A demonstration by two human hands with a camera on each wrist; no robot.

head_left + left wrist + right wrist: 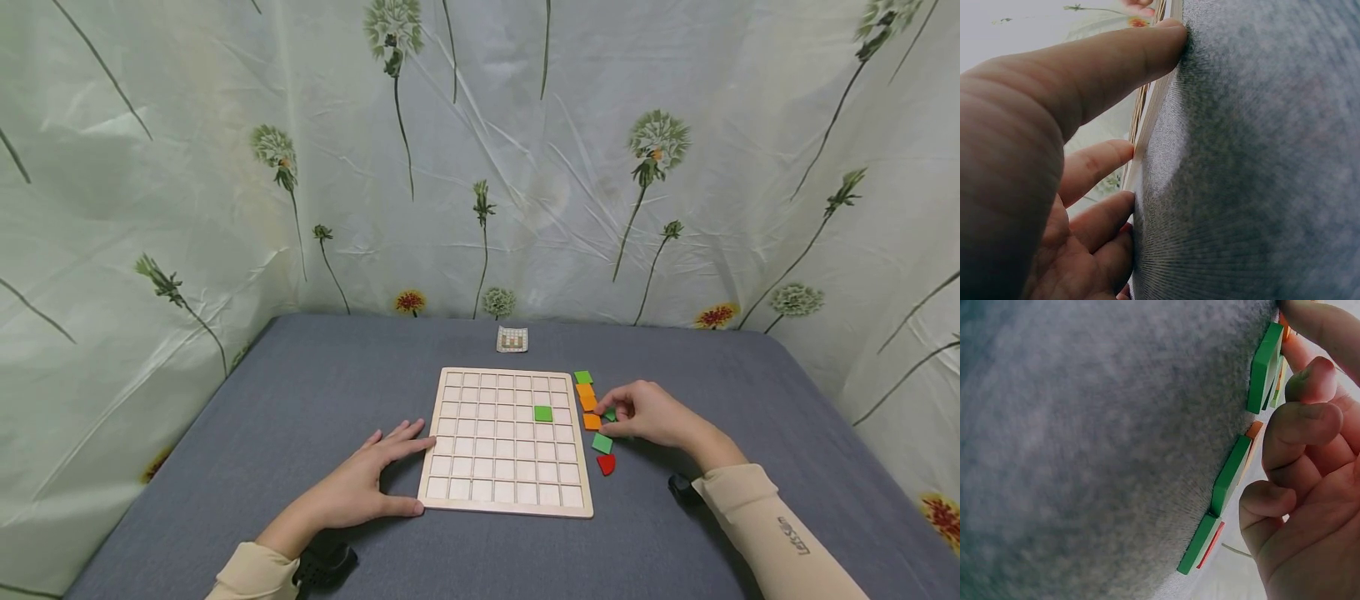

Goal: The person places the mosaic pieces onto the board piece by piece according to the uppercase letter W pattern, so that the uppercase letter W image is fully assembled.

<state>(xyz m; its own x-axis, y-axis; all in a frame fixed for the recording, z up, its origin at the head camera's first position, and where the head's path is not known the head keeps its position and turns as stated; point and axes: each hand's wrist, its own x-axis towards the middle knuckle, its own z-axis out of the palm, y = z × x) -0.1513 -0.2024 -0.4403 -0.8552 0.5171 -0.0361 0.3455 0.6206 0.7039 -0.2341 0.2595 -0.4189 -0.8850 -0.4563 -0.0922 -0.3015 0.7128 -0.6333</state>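
Observation:
A square wooden grid board [504, 447] lies flat on the table, with one green square tile [543, 413] in its upper right part. My left hand [358, 483] is spread at the board's left side; its thumb and a finger touch the frame's edge [1141, 140]. Right of the board, my right hand [651, 414] has thumb and index finger at opposite sides of an orange tile [592, 422], pinching it low by the table. The other right fingers curl inward. A darker green tile [610, 414] is partly hidden beneath that hand.
More loose tiles line the board's right side: a light green one [583, 377], an orange one [585, 390], a green one [602, 443] and a red round-cornered one [606, 464]. Behind the board lies a small patterned card [512, 339]. A flowered curtain [540, 167] hangs behind the table.

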